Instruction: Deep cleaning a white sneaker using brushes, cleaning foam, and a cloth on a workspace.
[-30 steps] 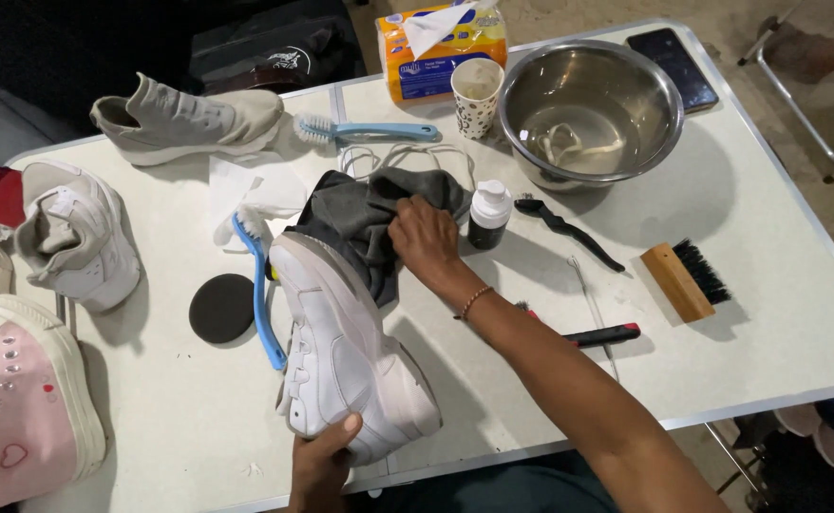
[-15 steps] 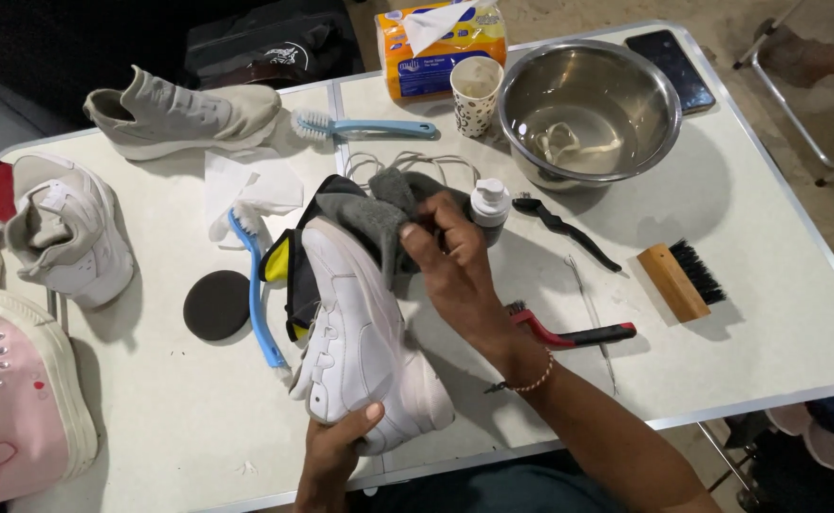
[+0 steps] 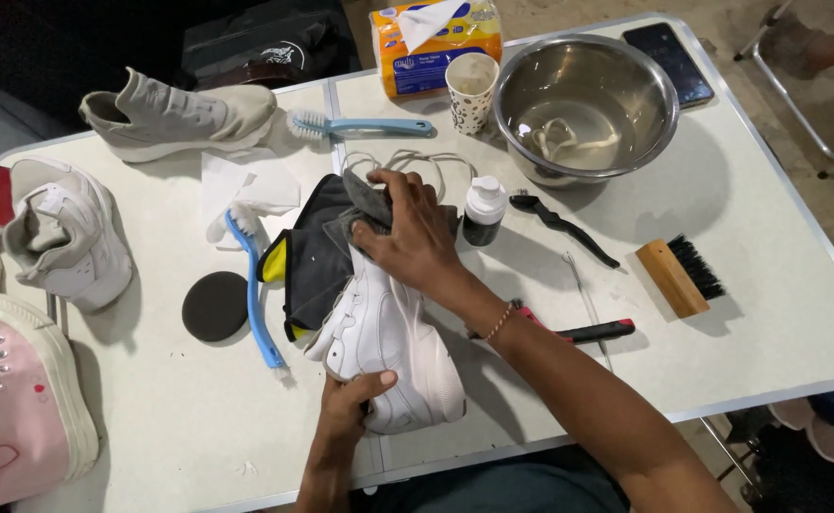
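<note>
Since a moment ago the right hand (image 3: pixel 407 237) has slid its grey cloth (image 3: pixel 327 252) onto the white sneaker's (image 3: pixel 388 337) toe, grip clenched on it. Left hand (image 3: pixel 355 399) clasps the heel at 6 o'clock on the bench (image 3: pixel 768 313).

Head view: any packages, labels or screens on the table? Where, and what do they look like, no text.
Tissue pack: far edge, left of the bowl; orange-yellow soft block, blue label panel, white tissue sticking out.
Phone: far right corner behind the bowl; flat dark rectangle, screen off.
Paper cup: between tissue pack and bowl; white with dark spots.
Bottle: table middle, beside the right hand; small, dark body, white cap.
</note>
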